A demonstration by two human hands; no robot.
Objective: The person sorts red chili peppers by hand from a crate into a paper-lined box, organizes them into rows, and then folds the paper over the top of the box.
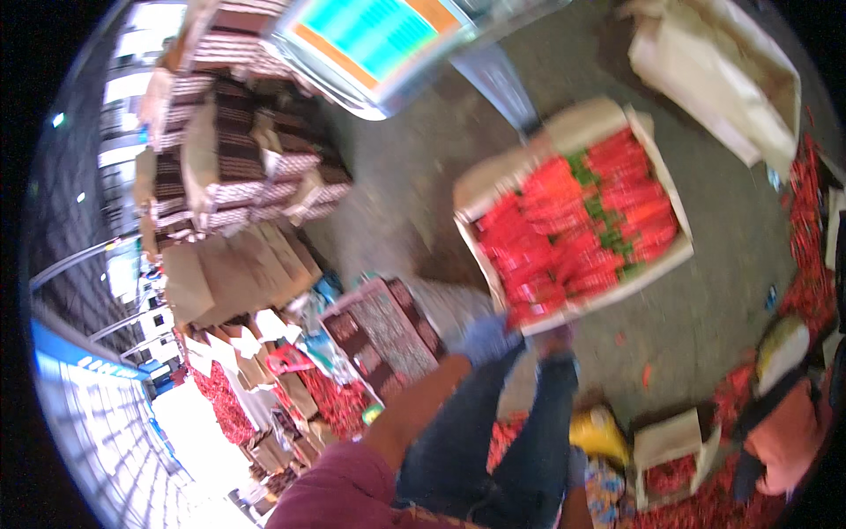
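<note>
An open cardboard box [667, 198] lies before me, filled with red chilli peppers [548, 198] and crossed by a strip of green leaves or stalks [598, 205]. My left hand [486, 340], in a blue glove, is at the box's near left corner and seems to touch it. Blur hides whether its fingers grip the cardboard. Low beside my right leg hangs my right hand [576, 466], also blue-gloved, well apart from the box. Its fingers cannot be made out.
A grey post [499, 86] rises behind the box, near a lit display [370, 36]. Stacked cartons [244, 165] and a crate [390, 337] stand left. An open carton [720, 86] lies far right. A person [786, 430] is at lower right, near loose chillies [806, 231] and a small box [667, 456].
</note>
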